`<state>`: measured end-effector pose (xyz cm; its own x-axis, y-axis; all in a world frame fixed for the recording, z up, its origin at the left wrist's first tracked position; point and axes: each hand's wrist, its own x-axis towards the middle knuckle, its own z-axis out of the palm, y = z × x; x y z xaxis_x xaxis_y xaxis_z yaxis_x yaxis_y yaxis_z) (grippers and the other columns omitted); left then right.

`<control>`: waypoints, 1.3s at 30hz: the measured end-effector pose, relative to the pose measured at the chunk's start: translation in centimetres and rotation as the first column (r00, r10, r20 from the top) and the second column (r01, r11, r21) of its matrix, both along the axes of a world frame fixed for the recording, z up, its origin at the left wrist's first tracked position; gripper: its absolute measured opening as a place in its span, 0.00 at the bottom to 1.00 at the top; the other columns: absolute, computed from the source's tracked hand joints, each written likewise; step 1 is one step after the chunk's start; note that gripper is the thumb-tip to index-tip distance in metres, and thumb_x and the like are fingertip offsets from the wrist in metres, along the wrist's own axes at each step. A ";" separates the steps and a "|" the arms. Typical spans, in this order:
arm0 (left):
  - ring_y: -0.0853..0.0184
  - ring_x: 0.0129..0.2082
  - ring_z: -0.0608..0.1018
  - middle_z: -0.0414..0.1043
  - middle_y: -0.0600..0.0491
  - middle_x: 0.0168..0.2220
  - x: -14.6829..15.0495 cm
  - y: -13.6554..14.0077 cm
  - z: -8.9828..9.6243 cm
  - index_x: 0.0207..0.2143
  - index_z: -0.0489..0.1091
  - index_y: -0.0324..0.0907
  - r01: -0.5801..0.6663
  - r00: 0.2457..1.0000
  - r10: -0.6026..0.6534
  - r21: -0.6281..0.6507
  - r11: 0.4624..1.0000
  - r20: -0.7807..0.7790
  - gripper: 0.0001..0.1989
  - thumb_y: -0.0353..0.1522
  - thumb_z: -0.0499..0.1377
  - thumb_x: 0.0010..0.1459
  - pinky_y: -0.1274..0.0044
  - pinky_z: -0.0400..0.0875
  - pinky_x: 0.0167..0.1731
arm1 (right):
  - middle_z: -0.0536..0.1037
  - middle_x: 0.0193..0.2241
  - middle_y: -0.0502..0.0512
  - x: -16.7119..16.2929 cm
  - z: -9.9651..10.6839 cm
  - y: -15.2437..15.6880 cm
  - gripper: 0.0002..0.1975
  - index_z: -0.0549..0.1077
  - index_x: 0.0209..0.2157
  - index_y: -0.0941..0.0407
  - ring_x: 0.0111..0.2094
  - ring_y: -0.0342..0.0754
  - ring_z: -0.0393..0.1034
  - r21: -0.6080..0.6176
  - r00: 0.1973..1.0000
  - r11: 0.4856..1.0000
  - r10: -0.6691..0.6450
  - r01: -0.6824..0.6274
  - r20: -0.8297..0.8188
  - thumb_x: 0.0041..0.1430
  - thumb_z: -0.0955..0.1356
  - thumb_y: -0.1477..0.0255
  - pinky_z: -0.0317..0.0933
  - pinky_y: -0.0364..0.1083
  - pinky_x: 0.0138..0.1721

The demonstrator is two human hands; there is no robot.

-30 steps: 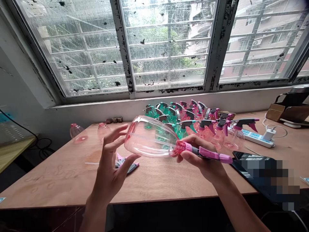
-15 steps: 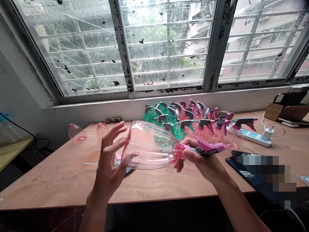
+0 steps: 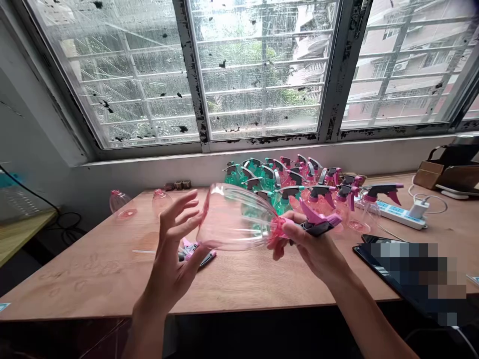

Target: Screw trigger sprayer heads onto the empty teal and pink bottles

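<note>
A clear pink spray bottle (image 3: 235, 217) is held sideways above the table, its base to the left. My right hand (image 3: 299, 237) is closed round its neck and the lower part of the grey-and-pink trigger head (image 3: 322, 222). Beside the base, my left hand (image 3: 175, 244) has its fingers spread and curved; whether the fingertips touch the plastic is hard to tell. Behind my left thumb lie loose pink-and-grey trigger heads (image 3: 187, 251), partly hidden. A thin white tube (image 3: 144, 251) pokes out left of that hand.
Green spray bottles (image 3: 232, 174) and pink ones (image 3: 318, 199) stand in a group by the window wall. Two pink bottles without heads, one outer (image 3: 121, 204) and one inner (image 3: 160, 200), stand at left. A power strip (image 3: 400, 214) and dark phone-like device (image 3: 377, 269) lie at right.
The bottle's base has lifted slightly and moved right, away from my left palm. My left thumb no longer overlaps the bottle's side as much. The trigger head has tilted in my right hand.
</note>
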<state>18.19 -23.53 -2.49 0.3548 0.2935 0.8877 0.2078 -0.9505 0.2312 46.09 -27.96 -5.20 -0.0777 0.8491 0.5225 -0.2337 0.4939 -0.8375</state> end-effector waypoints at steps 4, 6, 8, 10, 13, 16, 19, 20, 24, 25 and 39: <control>0.53 0.75 0.65 0.62 0.46 0.74 0.2 -0.2 -0.4 0.60 0.67 0.50 0.019 1.000 -0.015 -0.170 0.985 0.027 0.26 0.30 0.72 0.64 0.59 0.65 0.73 | 0.85 0.30 0.50 0.3 -0.2 -0.2 0.11 0.80 0.40 0.51 0.28 0.48 0.80 0.091 0.987 0.984 -0.157 0.154 0.029 0.63 0.80 0.63 0.72 0.43 0.27; 0.56 0.75 0.64 0.62 0.46 0.74 0.5 -0.3 -0.4 0.54 0.68 0.49 0.054 0.996 -0.038 -0.223 0.973 0.076 0.17 0.33 0.69 0.67 0.62 0.65 0.73 | 0.84 0.30 0.48 0.4 -0.3 -0.6 0.16 0.81 0.44 0.50 0.28 0.47 0.78 0.192 0.943 0.941 -0.305 0.278 0.130 0.57 0.84 0.67 0.70 0.42 0.26; 0.59 0.76 0.63 0.62 0.47 0.74 0.8 -0.2 -0.3 0.54 0.68 0.49 0.112 0.991 -0.092 -0.222 0.969 0.099 0.10 0.32 0.62 0.73 0.62 0.66 0.73 | 0.84 0.30 0.48 0.6 -0.3 -0.9 0.17 0.82 0.45 0.50 0.28 0.47 0.79 0.231 0.922 0.923 -0.349 0.307 0.169 0.56 0.84 0.68 0.70 0.42 0.26; 0.58 0.77 0.61 0.59 0.48 0.75 1.0 0.0 -0.1 0.57 0.68 0.50 0.131 0.991 -0.122 -0.179 0.975 0.061 0.13 0.29 0.60 0.74 0.59 0.65 0.73 | 0.86 0.30 0.51 0.8 -0.1 -0.9 0.13 0.82 0.42 0.52 0.29 0.50 0.82 0.176 0.962 0.958 -0.249 0.228 0.109 0.60 0.82 0.64 0.74 0.45 0.29; 0.57 0.75 0.64 0.58 0.50 0.76 0.8 0.3 0.0 0.61 0.66 0.53 0.049 0.999 -0.049 -0.048 0.998 -0.001 0.19 0.27 0.61 0.73 0.57 0.68 0.71 | 0.88 0.29 0.56 0.9 0.2 -0.4 0.16 0.80 0.36 0.54 0.28 0.53 0.84 0.061 1.000 0.998 -0.005 0.004 0.007 0.65 0.78 0.56 0.76 0.48 0.30; 0.56 0.72 0.68 0.60 0.49 0.73 0.6 0.1 -0.3 0.61 0.65 0.54 -0.073 0.997 0.072 -0.020 0.997 -0.037 0.23 0.30 0.67 0.68 0.59 0.71 0.68 | 0.87 0.28 0.57 0.9 0.3 -0.2 0.18 0.78 0.34 0.55 0.26 0.52 0.81 0.013 0.999 1.000 0.028 -0.028 0.017 0.66 0.77 0.55 0.72 0.46 0.25; 0.50 0.74 0.64 0.59 0.43 0.73 0.5 -0.2 -0.6 0.63 0.61 0.51 -0.134 0.988 0.123 -0.119 0.984 -0.095 0.27 0.44 0.67 0.68 0.54 0.66 0.69 | 0.86 0.29 0.53 0.7 0.2 -0.5 0.16 0.80 0.38 0.54 0.27 0.50 0.79 0.088 0.979 0.984 -0.164 0.153 0.125 0.61 0.81 0.59 0.70 0.44 0.26; 0.49 0.75 0.63 0.58 0.42 0.73 0.5 -0.2 -0.7 0.63 0.60 0.50 -0.145 0.986 0.131 -0.145 0.979 -0.101 0.25 0.46 0.63 0.71 0.53 0.64 0.70 | 0.85 0.29 0.51 0.7 0.2 -0.7 0.16 0.81 0.41 0.54 0.27 0.49 0.78 0.139 0.955 0.967 -0.235 0.212 0.180 0.58 0.83 0.61 0.69 0.44 0.26; 0.54 0.76 0.61 0.58 0.47 0.73 0.5 0.1 -0.6 0.59 0.66 0.51 -0.186 0.977 0.169 -0.132 0.974 -0.129 0.11 0.38 0.55 0.77 0.56 0.60 0.72 | 0.84 0.31 0.50 0.4 0.5 -1.0 0.17 0.83 0.42 0.52 0.29 0.48 0.78 0.170 0.908 0.936 -0.342 0.308 0.243 0.55 0.84 0.64 0.70 0.44 0.28; 0.54 0.76 0.61 0.57 0.49 0.74 0.5 0.2 -0.5 0.58 0.67 0.51 -0.179 0.976 0.163 -0.104 0.978 -0.141 0.11 0.36 0.57 0.76 0.57 0.60 0.73 | 0.84 0.31 0.50 0.3 0.5 -0.9 0.14 0.83 0.40 0.53 0.29 0.49 0.79 0.102 0.932 0.953 -0.302 0.286 0.199 0.57 0.83 0.62 0.71 0.45 0.29; 0.49 0.76 0.61 0.60 0.49 0.73 1.0 0.3 -0.3 0.58 0.71 0.52 -0.111 0.992 0.119 -0.192 0.975 0.034 0.13 0.40 0.60 0.74 0.49 0.63 0.71 | 0.87 0.33 0.52 0.1 0.4 -1.1 0.14 0.84 0.43 0.53 0.30 0.49 0.81 0.275 0.889 0.896 -0.409 0.349 0.204 0.58 0.83 0.65 0.73 0.46 0.32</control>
